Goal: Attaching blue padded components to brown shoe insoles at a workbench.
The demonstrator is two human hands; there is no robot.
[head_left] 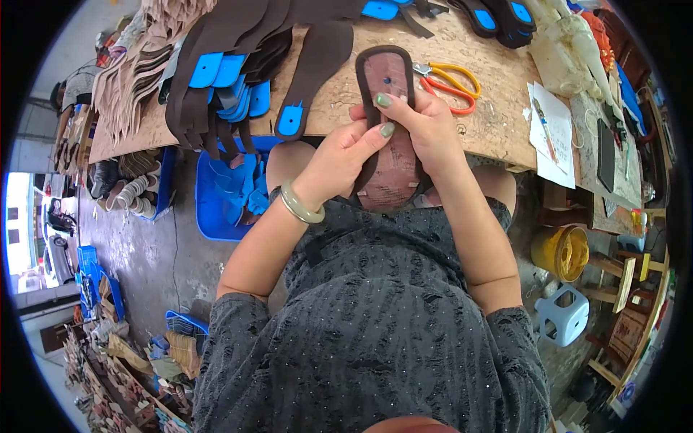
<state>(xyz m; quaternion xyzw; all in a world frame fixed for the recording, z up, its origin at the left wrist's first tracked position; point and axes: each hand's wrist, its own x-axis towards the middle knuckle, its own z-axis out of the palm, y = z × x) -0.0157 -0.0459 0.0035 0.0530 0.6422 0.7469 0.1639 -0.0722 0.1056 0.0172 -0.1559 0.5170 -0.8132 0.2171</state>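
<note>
Sole (395, 173), 1, pink-brown, dark-rimmed, at the near edge of the tabletop (498, 123), gripped by left hand (336, 160) and right hand (432, 137), 2 thumbs over its face, apparently to steady it; cutters (431, 69), 1 pair, lying within reach.

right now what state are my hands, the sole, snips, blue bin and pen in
Left hand: gripping the shoe sole
Right hand: gripping it too
Shoe sole: held, pinkish-brown face showing
Snips: lying, handles spread apart
Blue bin: open, holding blue scraps
Pen: lying on white paper
</note>
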